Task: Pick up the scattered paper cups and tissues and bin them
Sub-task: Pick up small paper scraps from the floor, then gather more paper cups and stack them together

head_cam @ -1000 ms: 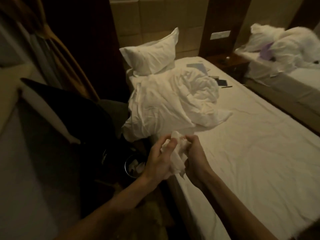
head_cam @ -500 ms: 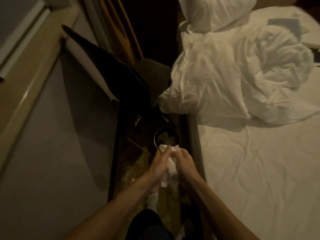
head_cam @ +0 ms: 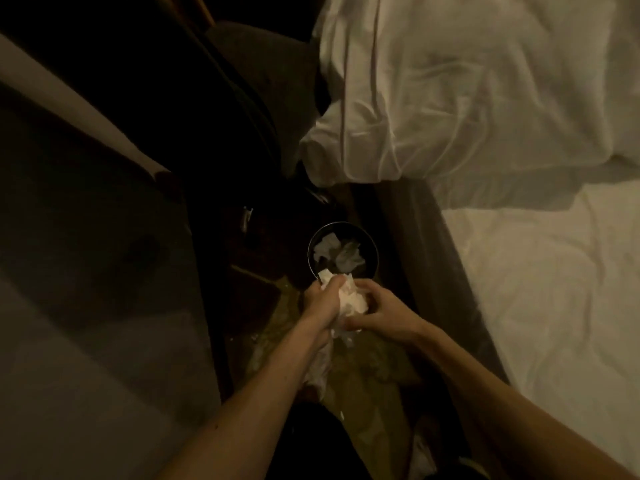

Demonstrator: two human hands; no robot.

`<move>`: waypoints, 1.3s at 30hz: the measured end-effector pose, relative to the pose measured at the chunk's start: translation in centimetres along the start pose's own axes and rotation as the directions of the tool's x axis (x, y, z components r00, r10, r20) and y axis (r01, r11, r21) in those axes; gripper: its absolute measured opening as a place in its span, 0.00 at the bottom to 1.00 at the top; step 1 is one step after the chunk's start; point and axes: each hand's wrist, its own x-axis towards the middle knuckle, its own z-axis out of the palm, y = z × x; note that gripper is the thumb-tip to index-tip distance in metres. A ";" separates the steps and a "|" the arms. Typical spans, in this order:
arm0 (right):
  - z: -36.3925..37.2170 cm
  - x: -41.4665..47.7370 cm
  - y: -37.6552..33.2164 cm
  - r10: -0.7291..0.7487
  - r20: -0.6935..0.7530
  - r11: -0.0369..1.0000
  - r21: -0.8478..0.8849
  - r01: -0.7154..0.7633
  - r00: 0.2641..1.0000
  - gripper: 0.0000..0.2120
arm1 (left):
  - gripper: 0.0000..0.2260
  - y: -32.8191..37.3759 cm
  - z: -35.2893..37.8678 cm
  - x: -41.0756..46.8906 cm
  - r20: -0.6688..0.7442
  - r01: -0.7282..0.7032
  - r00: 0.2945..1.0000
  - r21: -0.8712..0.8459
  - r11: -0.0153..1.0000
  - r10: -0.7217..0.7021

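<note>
Fingers (head_cam: 333, 283) on both hands are curled round a wad of tissues (head_cam: 353, 301), left hand (head_cam: 322, 303) and right hand (head_cam: 384, 313) squeezing it together right over the near rim of the bin (head_cam: 376, 258). Bin's already got crumpled tissues (head_cam: 346, 256) in it, so I'd guess we're well underway. This wad isn't dropped yet, and a pale scrap (head_cam: 424, 452) on the floor (head_cam: 374, 386) nearer might be another one, can't tell. No cups in sight. Tight spot though: bin sits in a narrow gap between the bed (head_cam: 536, 306) edge on the right and dark furniture (head_cam: 242, 98) on the left.
</note>
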 end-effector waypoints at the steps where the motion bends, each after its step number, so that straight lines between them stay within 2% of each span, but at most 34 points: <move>1: 0.3 1.8 0.9 -0.007 -0.038 0.995 -0.095 0.003 0.999 0.37 | 0.22 -0.3 0.0 2.1 0.006 0.010 1.000 0.016 1.000 -0.011; 3: 0.6 5.4 2.9 -0.022 -0.154 0.968 -0.252 -0.018 0.988 0.36 | 0.26 -1.2 0.1 5.9 0.036 0.041 0.998 0.035 0.999 -0.042; 7: 0.9 12.1 6.8 0.002 -0.278 0.928 -0.358 -0.105 0.961 0.30 | 0.27 -2.9 0.4 13.9 0.062 0.105 0.992 0.098 0.990 -0.112; 11: 0.5 18.1 10.5 0.022 -0.349 0.947 -0.292 -0.132 0.937 0.31 | 0.20 -3.6 0.6 21.6 0.122 0.105 0.986 0.080 0.991 -0.114; 14: -0.1 21.5 12.5 0.081 -0.389 0.974 -0.164 -0.155 0.918 0.30 | 0.17 -3.7 0.8 26.2 0.129 -0.009 0.992 0.186 0.982 -0.015; 17: -0.4 23.2 13.6 0.135 -0.428 0.986 -0.027 -0.162 0.894 0.32 | 0.24 -4.1 0.6 29.3 0.172 -0.082 0.984 0.214 0.973 0.045; 19: -0.4 23.1 13.7 0.166 -0.442 0.980 -0.026 -0.197 0.881 0.32 | 0.26 -4.3 0.5 30.0 0.210 -0.102 0.977 0.316 0.943 0.035; 21: -0.6 21.7 13.3 0.165 -0.440 0.971 -0.082 -0.223 0.883 0.27 | 0.22 -4.0 0.3 29.0 0.173 -0.189 0.978 0.501 0.844 0.116; 22: -0.9 20.3 12.7 0.158 -0.450 0.971 -0.092 -0.222 0.879 0.24 | 0.16 -3.4 0.6 27.6 0.154 -0.232 0.972 0.546 0.805 0.176; 23: -1.2 18.6 12.0 0.152 -0.466 0.971 -0.096 -0.221 0.872 0.21 | 0.10 -2.5 1.0 26.0 0.170 -0.268 0.963 0.554 0.788 0.209; 25: -2.2 13.6 9.6 0.145 -0.528 0.973 -0.077 -0.217 0.837 0.14 | 0.10 0.0 2.6 21.4 0.279 -0.377 0.924 0.544 0.750 0.262; 28: -4.6 3.4 4.4 0.104 -0.670 0.974 -0.079 -0.210 0.735 0.06 | 0.17 5.2 6.5 11.7 0.500 -0.609 0.788 0.547 0.574 0.359; 30: -6.1 -4.6 0.5 0.048 -0.769 0.977 -0.096 -0.189 0.638 0.06 | 0.19 8.8 9.3 3.6 0.655 -0.759 0.642 0.470 0.450 0.399; 33: -7.5 -17.8 -5.3 -0.031 -0.879 0.987 -0.101 -0.122 0.476 0.06 | 0.18 13.5 13.7 -10.0 0.861 -0.927 0.356 0.276 0.254 0.363; 35: -7.7 -26.7 -8.2 -0.102 -0.938 0.988 -0.136 -0.080 0.331 0.06 | 0.17 15.6 16.5 -19.8 0.942 -0.986 0.155 0.129 0.104 0.297; 39: -5.1 -43.6 -10.7 -0.182 -0.980 0.981 -0.187 -0.061 0.076 0.06 | 0.14 15.2 19.8 -38.9 0.958 -0.963 -0.246 -0.224 -0.151 0.146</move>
